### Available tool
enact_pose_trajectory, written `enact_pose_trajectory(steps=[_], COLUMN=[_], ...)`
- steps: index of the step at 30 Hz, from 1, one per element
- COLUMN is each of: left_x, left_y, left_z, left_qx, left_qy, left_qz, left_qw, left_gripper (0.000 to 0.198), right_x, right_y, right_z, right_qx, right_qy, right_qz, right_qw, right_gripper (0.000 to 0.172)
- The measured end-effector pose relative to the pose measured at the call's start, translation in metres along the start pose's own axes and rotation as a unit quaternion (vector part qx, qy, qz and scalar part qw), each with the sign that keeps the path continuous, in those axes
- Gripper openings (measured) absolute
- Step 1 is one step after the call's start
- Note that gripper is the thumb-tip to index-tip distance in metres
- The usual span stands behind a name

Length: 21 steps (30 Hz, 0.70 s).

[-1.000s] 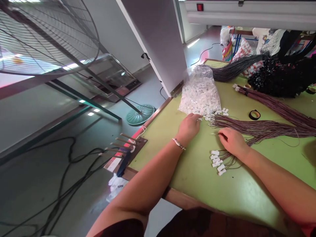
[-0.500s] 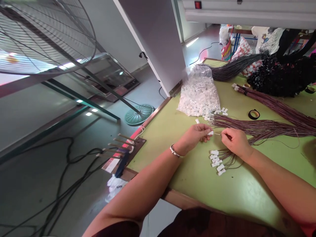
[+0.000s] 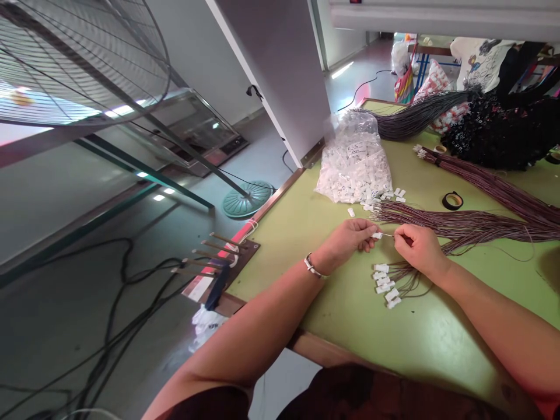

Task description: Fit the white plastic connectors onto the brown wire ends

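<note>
Two hands: our left hand (image 3: 350, 236) and right hand (image 3: 417, 248) meet low over the green table (image 3: 350, 318), fingertips nearly touching.
Left grip: thumb and fingers are pinched tight on a small white connector (image 3: 376, 235); a bracelet (image 3: 311, 267) circles the wrist.
Right grip: the fingers are clamped on a thin wire (image 3: 388, 235), its bare metal tip aimed at the connector. We cannot tell whether the tip has entered.
Where the work sits: connector and wire hang between our two hands, just above the tabletop and near its left edge.
Below the right hand: a small cluster of fitted wires (image 3: 385, 286), each tipped in white, lies fanned on the table.
Supply: a long brown wire bundle (image 3: 459, 224) runs in from the right, its ends just beyond our fingers. A clear bag of connectors (image 3: 354, 169) sits behind it, with a loose connector (image 3: 350, 212) and a few more spilled at its mouth.
Further back: a tape roll (image 3: 452, 200) lies between two brown bundles; a dark wire bundle (image 3: 415, 116) reaches the far edge.
Off the table: a large standing fan (image 3: 65, 58) fills the upper left, with cables trailing across the floor.
</note>
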State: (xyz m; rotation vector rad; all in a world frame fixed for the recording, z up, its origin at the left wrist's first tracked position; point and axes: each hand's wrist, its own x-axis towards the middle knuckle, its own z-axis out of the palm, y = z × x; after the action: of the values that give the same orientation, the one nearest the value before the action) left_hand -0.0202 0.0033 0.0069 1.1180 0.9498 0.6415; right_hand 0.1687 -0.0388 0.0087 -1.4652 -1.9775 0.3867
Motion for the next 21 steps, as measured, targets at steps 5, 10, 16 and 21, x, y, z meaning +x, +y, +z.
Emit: enact_pose_trajectory(steps=[5,10,16,21], left_x=[0.001,-0.002,-0.003,0.001], left_y=[0.001,0.005,-0.001,-0.004], left_z=[0.0,0.003,0.009,0.011], left_qx=[0.023,0.063,0.07,0.044], left_qy=[0.005,-0.002,0.024,0.0], left_qz=[0.0,0.012,0.037,0.028], left_qw=[1.0,0.998,0.997,0.999], left_gripper=[0.028,0.026,0.02,0.021], right_x=[0.0,0.0,0.0,0.0], right_y=[-0.001,0.0,-0.003,-0.002], right_z=[0.001,0.003,0.003,0.004], right_qx=[-0.025,-0.072,-0.029,0.013], right_qy=[0.0,0.0,-0.033,-0.044], right_qz=[-0.002,0.015,-0.02,0.001], right_qw=[1.0,0.997,0.999,0.999], right_gripper=[0.013,0.014,0.014,0.015])
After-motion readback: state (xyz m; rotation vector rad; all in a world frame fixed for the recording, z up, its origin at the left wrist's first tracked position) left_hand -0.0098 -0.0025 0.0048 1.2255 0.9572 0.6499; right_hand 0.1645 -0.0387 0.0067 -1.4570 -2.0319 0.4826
